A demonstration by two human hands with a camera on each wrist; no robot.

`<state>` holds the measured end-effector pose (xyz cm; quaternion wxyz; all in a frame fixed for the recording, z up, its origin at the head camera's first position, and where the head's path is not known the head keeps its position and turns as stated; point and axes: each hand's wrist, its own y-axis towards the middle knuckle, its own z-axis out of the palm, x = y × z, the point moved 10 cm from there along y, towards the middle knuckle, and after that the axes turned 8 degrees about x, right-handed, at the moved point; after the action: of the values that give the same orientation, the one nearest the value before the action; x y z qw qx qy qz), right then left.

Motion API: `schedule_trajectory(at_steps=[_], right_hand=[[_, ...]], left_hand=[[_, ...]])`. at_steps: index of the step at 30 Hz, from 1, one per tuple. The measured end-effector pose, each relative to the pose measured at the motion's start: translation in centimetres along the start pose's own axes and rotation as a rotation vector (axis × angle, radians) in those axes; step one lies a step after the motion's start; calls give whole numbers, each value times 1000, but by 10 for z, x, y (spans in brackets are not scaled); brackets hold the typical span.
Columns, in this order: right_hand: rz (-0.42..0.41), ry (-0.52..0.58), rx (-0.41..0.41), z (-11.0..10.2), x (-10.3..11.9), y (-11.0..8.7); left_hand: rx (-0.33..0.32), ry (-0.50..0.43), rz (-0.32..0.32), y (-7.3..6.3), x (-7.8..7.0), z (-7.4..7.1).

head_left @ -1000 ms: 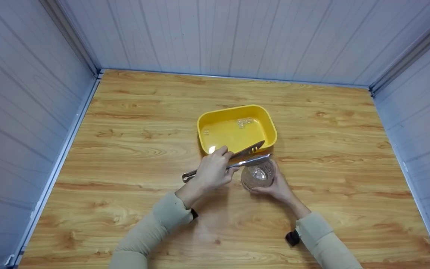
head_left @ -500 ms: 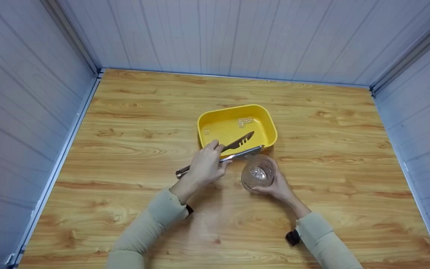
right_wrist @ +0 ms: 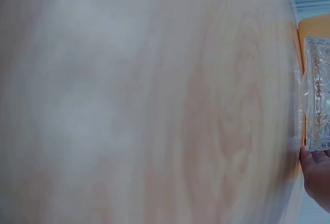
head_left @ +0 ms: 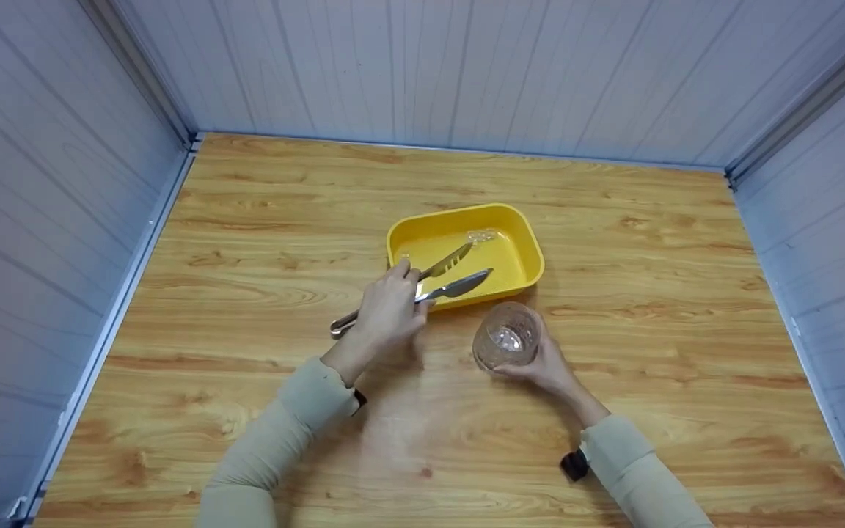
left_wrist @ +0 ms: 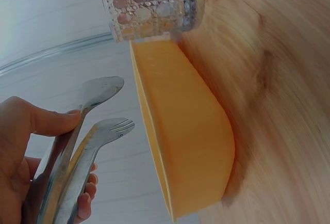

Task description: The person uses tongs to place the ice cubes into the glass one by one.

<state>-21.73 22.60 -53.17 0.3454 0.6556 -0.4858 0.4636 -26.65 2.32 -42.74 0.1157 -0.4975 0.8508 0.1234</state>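
Observation:
Metal serving tongs (head_left: 464, 285) are in my left hand (head_left: 391, 304), which grips them along the arms. One end is solid like a spoon (left_wrist: 103, 90), the other slotted like a fork (left_wrist: 116, 129); they stand apart with nothing between them. Both ends hang over the yellow tub (head_left: 532, 273). My right hand (head_left: 551, 367) holds a clear patterned glass (head_left: 486, 345) round its side, upright on the table, near the tub's front right corner. Clear pieces like ice cubes (head_left: 508, 338) show in the glass's bottom. More small clear cubes (head_left: 481, 235) lie in the tub.
The wood-grain table (head_left: 268, 220) is enclosed by pale panel walls (head_left: 422, 73) at the back and both sides. Small black devices (head_left: 575, 465) sit at the cuffs of both light sleeves.
My left hand has drawn the tongs left and away from above the glass, to over the tub. Their ends have spread slightly. My right hand and the glass have stayed put.

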Motion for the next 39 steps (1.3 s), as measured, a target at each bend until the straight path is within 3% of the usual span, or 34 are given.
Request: schedule_trajectory(at_steps=[6,11,22,39], right_hand=[[-3,-4,-18,-2,-24,3],[-22,4,-27,-3,-25,4],[-68,9,-10,0,9,0],[-36,38,0,1,10,-1]], left_hand=[[4,-1,-20,3,10,2],[-12,37,-42,4,16,0],[15,93,-88,14,30,2],[11,252,-124,27,38,5]])
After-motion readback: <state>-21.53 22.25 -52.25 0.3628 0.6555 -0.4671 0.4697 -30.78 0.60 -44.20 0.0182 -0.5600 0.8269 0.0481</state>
